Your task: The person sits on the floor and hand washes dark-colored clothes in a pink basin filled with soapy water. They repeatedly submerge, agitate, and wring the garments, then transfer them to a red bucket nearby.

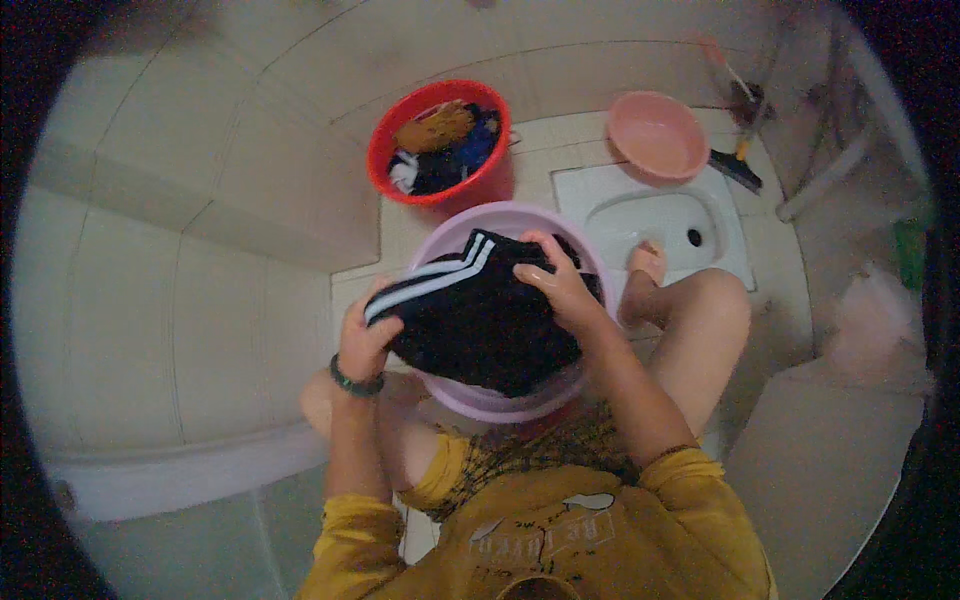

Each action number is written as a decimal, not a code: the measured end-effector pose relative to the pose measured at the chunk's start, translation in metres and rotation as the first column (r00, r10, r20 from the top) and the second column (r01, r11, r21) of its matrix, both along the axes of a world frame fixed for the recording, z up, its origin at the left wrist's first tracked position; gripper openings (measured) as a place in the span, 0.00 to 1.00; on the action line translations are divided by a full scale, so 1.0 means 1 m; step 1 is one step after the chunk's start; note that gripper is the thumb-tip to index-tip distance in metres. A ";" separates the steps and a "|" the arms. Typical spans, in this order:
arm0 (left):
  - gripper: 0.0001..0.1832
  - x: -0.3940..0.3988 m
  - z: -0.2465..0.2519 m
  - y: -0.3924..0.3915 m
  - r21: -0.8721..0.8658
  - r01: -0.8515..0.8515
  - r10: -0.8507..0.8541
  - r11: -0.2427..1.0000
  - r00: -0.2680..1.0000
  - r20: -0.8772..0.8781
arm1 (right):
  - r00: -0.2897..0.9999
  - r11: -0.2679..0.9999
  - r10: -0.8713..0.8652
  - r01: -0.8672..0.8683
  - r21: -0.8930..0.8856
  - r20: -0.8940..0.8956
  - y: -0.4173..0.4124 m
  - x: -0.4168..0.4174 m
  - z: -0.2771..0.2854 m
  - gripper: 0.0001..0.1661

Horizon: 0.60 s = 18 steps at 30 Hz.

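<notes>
Stretched between my two hands is a black garment [480,322] with white stripes along its upper left edge. My left hand [367,337], with a dark band on its wrist, grips the striped left end, thumb on top. At the upper right of the cloth, my right hand [555,281] pinches it between thumb and fingers. Below the garment stands a pale pink-purple plastic basin [517,412], between my legs. The cloth hides most of the basin's inside, so I cannot tell what it holds.
A red bucket [450,199] full of clothes stands beyond the basin. On the right, a pink basin [660,142] rests by a white squat toilet [600,191]. A broom [739,169] leans against the back right wall. Tiled walls [127,322] rise on the left.
</notes>
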<state>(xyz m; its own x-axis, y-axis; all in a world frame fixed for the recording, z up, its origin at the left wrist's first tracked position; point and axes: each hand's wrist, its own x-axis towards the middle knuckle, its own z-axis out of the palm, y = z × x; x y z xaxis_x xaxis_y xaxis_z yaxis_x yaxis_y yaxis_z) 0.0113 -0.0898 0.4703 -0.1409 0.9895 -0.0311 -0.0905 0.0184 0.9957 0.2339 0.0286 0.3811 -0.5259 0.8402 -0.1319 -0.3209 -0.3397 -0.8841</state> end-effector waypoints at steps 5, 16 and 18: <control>0.25 0.012 -0.092 0.033 0.004 -0.089 0.056 0.996 0.667 0.743 | 0.977 0.819 -0.028 -0.098 0.566 0.210 -0.037 -0.036 -0.016 0.23; 0.16 0.045 -0.165 0.013 -0.595 0.018 0.457 0.804 0.622 0.636 | 0.508 0.824 -0.195 -0.379 0.422 0.839 -0.035 -0.036 -0.099 0.28; 0.16 0.034 -0.154 0.015 -0.580 -0.005 0.410 0.815 0.712 0.571 | 0.658 0.694 -0.288 -0.357 0.625 0.696 -0.035 -0.032 -0.079 0.32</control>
<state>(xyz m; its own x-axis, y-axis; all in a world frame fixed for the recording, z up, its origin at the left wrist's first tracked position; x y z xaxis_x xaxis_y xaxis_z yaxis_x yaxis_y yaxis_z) 0.0457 -0.0746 0.3163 -0.0833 0.7358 -0.6720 -0.7641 0.3857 0.5171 0.2023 -0.0068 0.3021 -0.5586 0.8218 0.1125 0.4958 0.4396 -0.7489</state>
